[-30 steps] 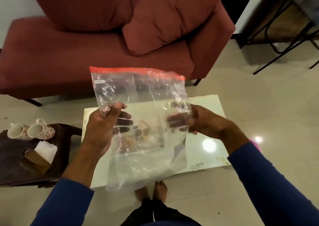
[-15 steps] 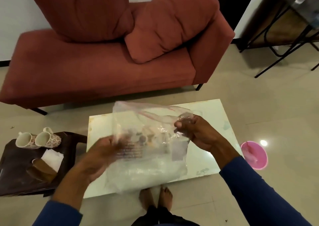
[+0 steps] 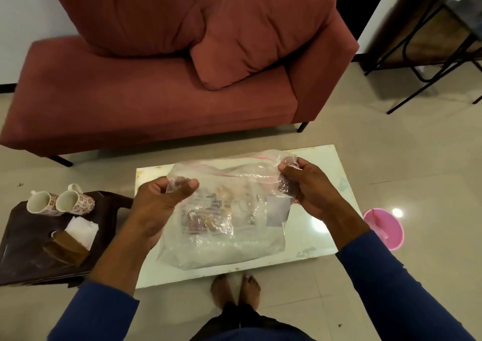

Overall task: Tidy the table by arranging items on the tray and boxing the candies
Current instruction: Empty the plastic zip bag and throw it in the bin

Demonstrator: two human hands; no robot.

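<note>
Centre frame: I've got both hands on a clear zip bag (image 3: 224, 210), held over the pale worktop (image 3: 323, 226). Left hand (image 3: 159, 207) pinches the bag's upper-left corner betw thumb and curled fingers; right hand (image 3: 310, 187) is bunched round the upper-right corner, by the red seal strip. Bag sags between them, mouth up. I can't tell if the seal is closed.

Candies (image 3: 206, 219): small wrapped pieces, seen thru the plastic at mid-bag, left of centre. Count not readable, film too crinkly. A pale label patch sits on the bag's right side.

Left of frame: dark tray (image 3: 23, 260) w/ two floral mugs (image 3: 60, 202) on their sides, a white napkin (image 3: 80, 231) and a brown box-like item (image 3: 66, 246) I can't ID for sure; prob the candy box.

Lower right: pink tub (image 3: 386, 228) on the floor, just off the worktop edge. My bare feet are at bottom centre, under the near edge.

Risks as I judge them:
- Grip is on thin slick film at two corners only. If one pinch slips, the bag swings and may dump.
- If the seal is open and the bag tips, candies scatter onto the worktop or roll off to the floor by my feet or the tub.
- Pulling the corners apart hard could tear the film or pop the seal suddenly.
- Tray is well apart from the bag, at far left. A long carry gives more chance of spill, and the mugs lying down could roll if the tray is knocked.
</note>
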